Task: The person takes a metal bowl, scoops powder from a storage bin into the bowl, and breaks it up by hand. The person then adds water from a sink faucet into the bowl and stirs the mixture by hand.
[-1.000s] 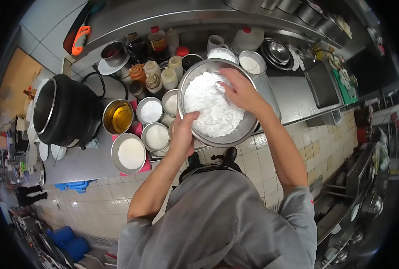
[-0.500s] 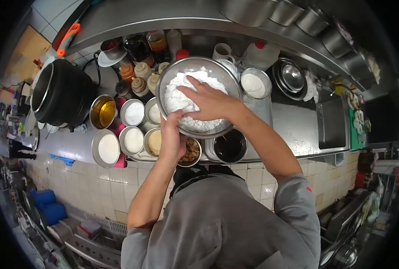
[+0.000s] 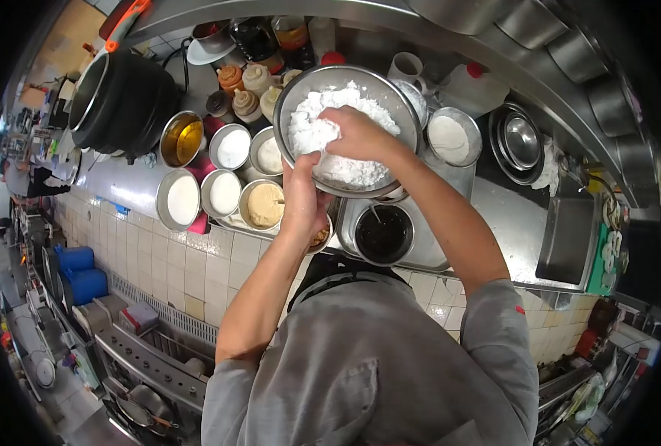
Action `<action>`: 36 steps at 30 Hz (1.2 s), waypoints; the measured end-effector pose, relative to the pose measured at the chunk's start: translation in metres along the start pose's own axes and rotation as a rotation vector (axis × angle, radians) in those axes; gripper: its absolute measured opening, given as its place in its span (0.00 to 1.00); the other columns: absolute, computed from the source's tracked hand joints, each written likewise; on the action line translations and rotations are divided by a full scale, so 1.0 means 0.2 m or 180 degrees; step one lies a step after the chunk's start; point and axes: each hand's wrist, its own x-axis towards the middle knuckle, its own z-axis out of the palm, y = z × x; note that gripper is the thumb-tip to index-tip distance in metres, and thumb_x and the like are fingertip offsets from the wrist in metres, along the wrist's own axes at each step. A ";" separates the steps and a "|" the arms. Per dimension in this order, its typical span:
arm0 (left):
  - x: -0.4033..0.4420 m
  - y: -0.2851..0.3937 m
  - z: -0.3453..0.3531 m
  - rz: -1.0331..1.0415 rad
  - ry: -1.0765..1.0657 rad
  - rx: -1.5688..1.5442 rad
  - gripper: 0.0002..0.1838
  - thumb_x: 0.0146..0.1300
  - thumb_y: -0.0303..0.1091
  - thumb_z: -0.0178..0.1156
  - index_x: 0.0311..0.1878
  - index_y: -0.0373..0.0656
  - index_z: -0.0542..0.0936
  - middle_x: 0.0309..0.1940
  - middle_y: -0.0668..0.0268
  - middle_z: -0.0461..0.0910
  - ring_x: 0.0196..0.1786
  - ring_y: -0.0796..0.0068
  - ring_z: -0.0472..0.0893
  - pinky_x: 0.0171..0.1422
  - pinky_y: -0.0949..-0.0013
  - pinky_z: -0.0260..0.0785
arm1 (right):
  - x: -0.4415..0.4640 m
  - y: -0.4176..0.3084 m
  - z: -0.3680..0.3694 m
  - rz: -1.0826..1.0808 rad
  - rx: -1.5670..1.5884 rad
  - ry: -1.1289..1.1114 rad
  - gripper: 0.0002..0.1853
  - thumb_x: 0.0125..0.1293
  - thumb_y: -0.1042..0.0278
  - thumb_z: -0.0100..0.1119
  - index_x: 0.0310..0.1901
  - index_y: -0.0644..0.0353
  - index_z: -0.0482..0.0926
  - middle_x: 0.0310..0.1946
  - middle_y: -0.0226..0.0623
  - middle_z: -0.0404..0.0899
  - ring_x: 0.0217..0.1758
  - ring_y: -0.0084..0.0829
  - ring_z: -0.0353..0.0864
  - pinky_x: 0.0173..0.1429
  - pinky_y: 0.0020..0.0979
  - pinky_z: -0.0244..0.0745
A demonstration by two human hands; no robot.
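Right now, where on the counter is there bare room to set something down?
Bare counter lies between the tray and sink, nearer than the stacked bowls. Another strip separates the black pot from the counter's front edge. Left of the mixing bowl, metal containers and squeeze bottles crowd together.

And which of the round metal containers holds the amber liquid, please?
The container nearest the black pot: its liquid is amber, while both neighbouring containers hold pale contents.

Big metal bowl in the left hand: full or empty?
Partly full: the bowl holds white powder, with bare inner wall showing beside it. Powder depth: cannot tell.
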 end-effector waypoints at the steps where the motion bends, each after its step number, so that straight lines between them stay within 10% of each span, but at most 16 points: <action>1: 0.00 0.00 0.00 0.0045 0.0007 0.0012 0.23 0.65 0.43 0.54 0.60 0.41 0.73 0.51 0.62 0.81 0.52 0.69 0.83 0.48 0.62 0.78 | 0.01 0.01 0.00 0.0373 0.0727 -0.0152 0.29 0.53 0.71 0.66 0.61 0.55 0.76 0.49 0.48 0.79 0.48 0.40 0.81 0.51 0.37 0.77; 4: 0.01 -0.01 -0.04 0.0099 -0.0060 -0.0025 0.22 0.66 0.41 0.53 0.60 0.38 0.73 0.52 0.61 0.81 0.52 0.68 0.83 0.49 0.61 0.78 | 0.01 0.02 -0.03 0.0823 0.1888 -0.0254 0.30 0.58 0.68 0.62 0.65 0.57 0.74 0.43 0.39 0.82 0.39 0.27 0.79 0.43 0.29 0.75; 11: -0.01 0.03 -0.02 0.0059 -0.0134 -0.0281 0.23 0.67 0.39 0.53 0.61 0.35 0.72 0.52 0.58 0.81 0.53 0.65 0.83 0.55 0.59 0.76 | 0.02 0.00 -0.14 0.1952 0.2981 0.0439 0.35 0.68 0.64 0.58 0.76 0.53 0.60 0.59 0.44 0.77 0.60 0.36 0.79 0.55 0.38 0.81; 18: -0.02 -0.01 -0.10 -0.0153 -0.0065 -0.0307 0.30 0.64 0.42 0.56 0.66 0.35 0.68 0.59 0.56 0.77 0.62 0.61 0.77 0.68 0.57 0.69 | 0.02 0.06 -0.36 0.1541 0.4433 0.0929 0.17 0.74 0.67 0.52 0.61 0.59 0.76 0.50 0.41 0.84 0.50 0.37 0.86 0.51 0.37 0.85; 26: -0.29 0.10 -0.20 -0.0307 0.0271 -0.0293 0.36 0.60 0.47 0.59 0.68 0.36 0.66 0.61 0.56 0.75 0.62 0.57 0.76 0.68 0.53 0.68 | 0.08 0.41 -0.42 0.1615 0.4350 0.1430 0.12 0.70 0.69 0.56 0.52 0.63 0.80 0.44 0.41 0.85 0.44 0.36 0.87 0.46 0.39 0.85; 32: -0.39 0.15 -0.22 0.0101 0.0542 -0.0315 0.36 0.62 0.44 0.58 0.68 0.32 0.64 0.60 0.53 0.75 0.62 0.59 0.77 0.67 0.56 0.71 | 0.10 0.79 -0.19 0.1596 0.1205 0.1244 0.22 0.65 0.70 0.63 0.60 0.66 0.74 0.51 0.42 0.82 0.53 0.35 0.82 0.57 0.34 0.77; 36: -0.39 0.18 -0.26 0.0223 0.0378 -0.0324 0.36 0.62 0.43 0.58 0.69 0.32 0.63 0.63 0.53 0.73 0.62 0.60 0.77 0.67 0.56 0.71 | 0.07 0.79 -0.31 0.1424 0.0809 0.0813 0.24 0.63 0.70 0.64 0.61 0.65 0.74 0.51 0.40 0.82 0.54 0.32 0.81 0.58 0.33 0.75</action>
